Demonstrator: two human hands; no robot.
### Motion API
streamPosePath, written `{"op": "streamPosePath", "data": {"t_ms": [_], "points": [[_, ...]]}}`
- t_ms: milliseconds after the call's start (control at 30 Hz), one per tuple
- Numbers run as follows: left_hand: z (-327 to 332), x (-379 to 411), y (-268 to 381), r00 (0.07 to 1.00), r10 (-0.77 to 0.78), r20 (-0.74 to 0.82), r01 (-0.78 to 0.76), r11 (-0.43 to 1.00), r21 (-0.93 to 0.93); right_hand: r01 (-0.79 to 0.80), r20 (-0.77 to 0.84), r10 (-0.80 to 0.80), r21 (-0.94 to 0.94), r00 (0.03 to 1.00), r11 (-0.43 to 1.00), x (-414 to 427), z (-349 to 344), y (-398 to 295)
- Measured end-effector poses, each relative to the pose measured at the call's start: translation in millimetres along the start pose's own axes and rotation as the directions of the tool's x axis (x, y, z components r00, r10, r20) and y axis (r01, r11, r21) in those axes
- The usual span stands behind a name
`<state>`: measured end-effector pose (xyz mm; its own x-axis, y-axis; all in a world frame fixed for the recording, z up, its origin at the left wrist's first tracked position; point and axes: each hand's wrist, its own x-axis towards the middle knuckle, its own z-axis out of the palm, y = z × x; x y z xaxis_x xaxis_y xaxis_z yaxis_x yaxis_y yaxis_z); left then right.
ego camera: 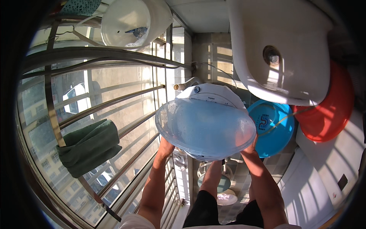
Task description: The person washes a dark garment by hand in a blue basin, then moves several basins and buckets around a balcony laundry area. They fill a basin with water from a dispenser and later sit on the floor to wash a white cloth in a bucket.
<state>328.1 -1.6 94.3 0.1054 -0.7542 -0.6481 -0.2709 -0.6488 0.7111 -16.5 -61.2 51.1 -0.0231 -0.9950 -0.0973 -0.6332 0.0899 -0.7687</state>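
Observation:
A wet, translucent bluish plastic lid (206, 126) spans the middle of the view, drops of water on its surface. My left hand (166, 146) grips its left edge from below, fingers mostly hidden. At the right edge my right hand (251, 145) has hold of it, and part of that hand shows reddish through the plastic. Just beyond the lid is a white Haier washing machine (190, 93) with a round knob (197, 89). The lid hides much of the machine, and whether the two touch I cannot tell.
A white sink (303, 57) stands at upper right, with blue (281, 143) and red (328, 126) basins below it. Window bars (137, 124) run along the left, holding a folded green cloth (88, 148). A white bucket (125, 17) is at upper left. Stools (224, 184) stand near my legs.

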Motion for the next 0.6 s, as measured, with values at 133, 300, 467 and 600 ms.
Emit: {"op": "streamPosePath", "data": {"t_ms": [133, 300, 467, 600], "points": [[-6, 30, 13, 0.991, 0.094, -0.091, -0.090, 0.994, 0.056, -0.069, 0.084, 0.073, -0.055, 0.994, 0.996, 11, 8, -4], [-19, 65, 9, 0.985, 0.094, -0.143, -0.106, 0.992, -0.075, -0.069, 0.027, 0.072, -0.093, 0.997, 0.993, 48, 22, -18], [-8, 74, 37, 0.988, 0.084, -0.127, -0.097, 0.990, -0.098, -0.222, 0.024, 0.229, -0.168, 0.973, 0.960, 72, 21, -28], [3, 71, 36, 0.988, 0.083, -0.127, -0.110, 0.968, -0.226, -0.308, 0.113, 0.326, -0.152, 0.939, 0.939, 77, 11, -34]]}}
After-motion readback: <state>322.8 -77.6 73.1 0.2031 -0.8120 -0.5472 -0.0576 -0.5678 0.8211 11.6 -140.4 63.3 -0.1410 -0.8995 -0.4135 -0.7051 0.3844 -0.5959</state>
